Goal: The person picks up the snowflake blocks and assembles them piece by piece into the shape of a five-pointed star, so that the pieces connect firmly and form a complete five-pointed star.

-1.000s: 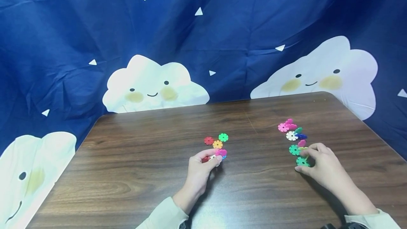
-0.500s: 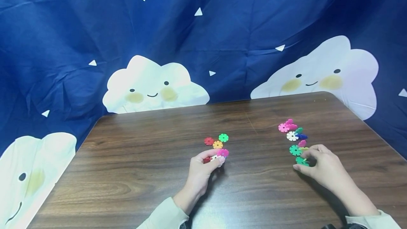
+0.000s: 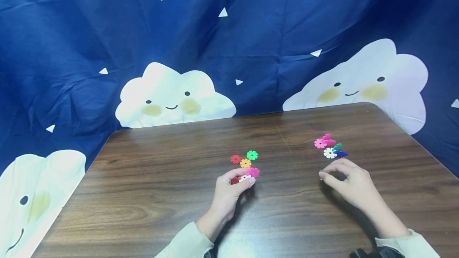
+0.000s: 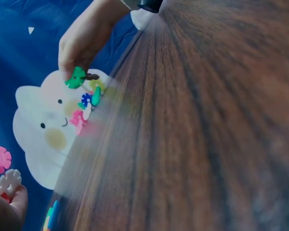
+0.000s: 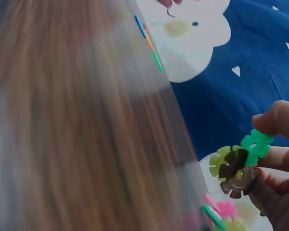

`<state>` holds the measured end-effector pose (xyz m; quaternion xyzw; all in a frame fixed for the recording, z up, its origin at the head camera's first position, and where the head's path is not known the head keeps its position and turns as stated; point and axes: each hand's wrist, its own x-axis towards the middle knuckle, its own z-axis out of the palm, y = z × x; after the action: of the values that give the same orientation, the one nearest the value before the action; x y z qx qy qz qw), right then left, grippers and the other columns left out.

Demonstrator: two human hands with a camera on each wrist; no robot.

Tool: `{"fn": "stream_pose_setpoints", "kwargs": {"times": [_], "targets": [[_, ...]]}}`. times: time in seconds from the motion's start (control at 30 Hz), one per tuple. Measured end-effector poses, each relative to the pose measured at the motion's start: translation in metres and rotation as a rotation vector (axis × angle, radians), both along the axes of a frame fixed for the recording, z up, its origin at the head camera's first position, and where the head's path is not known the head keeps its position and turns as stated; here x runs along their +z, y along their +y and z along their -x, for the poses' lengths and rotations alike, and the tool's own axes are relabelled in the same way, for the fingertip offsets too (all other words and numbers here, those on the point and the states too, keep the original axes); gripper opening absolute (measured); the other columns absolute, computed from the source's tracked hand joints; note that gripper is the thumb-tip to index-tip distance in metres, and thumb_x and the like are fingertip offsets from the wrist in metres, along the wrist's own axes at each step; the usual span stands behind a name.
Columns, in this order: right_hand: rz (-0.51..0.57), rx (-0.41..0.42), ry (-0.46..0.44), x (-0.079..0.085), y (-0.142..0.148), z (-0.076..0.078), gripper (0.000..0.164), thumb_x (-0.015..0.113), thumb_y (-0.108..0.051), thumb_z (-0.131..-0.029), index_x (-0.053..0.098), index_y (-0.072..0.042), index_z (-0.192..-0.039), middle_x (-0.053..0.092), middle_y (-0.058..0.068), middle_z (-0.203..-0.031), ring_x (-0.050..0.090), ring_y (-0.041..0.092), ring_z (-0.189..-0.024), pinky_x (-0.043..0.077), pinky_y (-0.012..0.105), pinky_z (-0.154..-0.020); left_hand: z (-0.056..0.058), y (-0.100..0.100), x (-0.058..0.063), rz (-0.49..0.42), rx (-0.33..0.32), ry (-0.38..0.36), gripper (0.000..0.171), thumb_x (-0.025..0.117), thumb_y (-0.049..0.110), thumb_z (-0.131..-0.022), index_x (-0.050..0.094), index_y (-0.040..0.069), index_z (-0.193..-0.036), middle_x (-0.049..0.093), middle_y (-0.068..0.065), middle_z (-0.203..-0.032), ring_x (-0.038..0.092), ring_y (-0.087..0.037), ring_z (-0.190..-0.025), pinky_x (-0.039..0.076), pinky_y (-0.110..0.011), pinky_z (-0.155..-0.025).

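Observation:
My left hand (image 3: 229, 190) pinches a small group of notched plastic snowflake discs: a pink disc (image 3: 254, 172), a white disc (image 4: 9, 182) and a red disc (image 3: 235, 180). My right hand (image 3: 353, 178) holds a green snowflake disc (image 5: 256, 146) between thumb and fingers. Against that disc, in the right wrist view, sit a brownish disc (image 5: 237, 183) and a yellow-green disc (image 5: 221, 161). From the head view the right hand's discs are mostly hidden by its fingers. The hand is low over the wooden table (image 3: 161, 194).
Beyond the right hand lie a white disc (image 3: 330, 153), a blue disc (image 3: 342, 153) and a pink disc (image 3: 320, 143), with others leaning on them. Past the left hand lie a red disc (image 3: 235, 159), a yellow-orange disc (image 3: 245, 163) and a green disc (image 3: 252, 155). A blue cloth (image 3: 265, 31) hangs behind.
My right hand has lifted the green disc from the right-hand group and moved left and slightly away from me. My left hand has shifted slightly right with its discs.

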<state>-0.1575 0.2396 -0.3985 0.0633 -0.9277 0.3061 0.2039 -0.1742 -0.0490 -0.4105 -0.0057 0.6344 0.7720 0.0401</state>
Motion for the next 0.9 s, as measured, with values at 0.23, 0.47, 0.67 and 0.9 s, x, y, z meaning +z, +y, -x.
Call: {"fn": "stream_pose_setpoints", "kwargs": {"times": [0.23,0.47,0.67,0.9], "targets": [[0.146,0.018,-0.071,0.003,-0.021,0.008,0.013,0.066,-0.024,-0.085,0.068,-0.019,-0.073,0.066,0.002,-0.09,0.047,-0.011,-0.084,0.039,0.024,-0.076,0.0,0.0,0.0,-0.005,-0.003,-0.002,0.032,0.072,-0.004,-0.072,0.064,-0.009,-0.103,0.067,-0.001,-0.08,0.057,-0.005,-0.066,0.049,-0.019,-0.062],[0.243,0.038,-0.089,0.002,-0.039,0.017,0.015,0.062,-0.015,-0.087,0.07,-0.01,-0.076,0.066,0.008,-0.093,0.048,-0.011,-0.084,0.038,0.014,-0.078,-0.001,0.001,0.0,0.004,-0.005,-0.015,0.032,0.073,-0.003,-0.072,0.066,-0.007,-0.103,0.067,0.0,-0.08,0.056,-0.005,-0.065,0.049,-0.019,-0.061],[0.288,0.063,-0.075,-0.002,-0.051,0.022,0.017,0.061,-0.014,-0.088,0.068,-0.008,-0.074,0.067,0.009,-0.093,0.049,-0.012,-0.085,0.038,0.011,-0.078,-0.001,0.001,0.0,-0.003,-0.008,-0.01,0.033,0.073,-0.003,-0.071,0.066,-0.007,-0.103,0.068,-0.002,-0.083,0.057,-0.004,-0.065,0.049,-0.018,-0.061],[0.478,0.057,-0.19,0.003,-0.064,0.026,0.02,0.059,-0.017,-0.091,0.067,0.001,-0.088,0.067,0.004,-0.089,0.052,-0.008,-0.082,0.041,0.01,-0.074,-0.002,0.002,0.0,-0.006,-0.03,0.004,0.032,0.073,-0.002,-0.072,0.066,-0.007,-0.103,0.07,-0.002,-0.084,0.057,-0.003,-0.065,0.048,-0.017,-0.059]]}}
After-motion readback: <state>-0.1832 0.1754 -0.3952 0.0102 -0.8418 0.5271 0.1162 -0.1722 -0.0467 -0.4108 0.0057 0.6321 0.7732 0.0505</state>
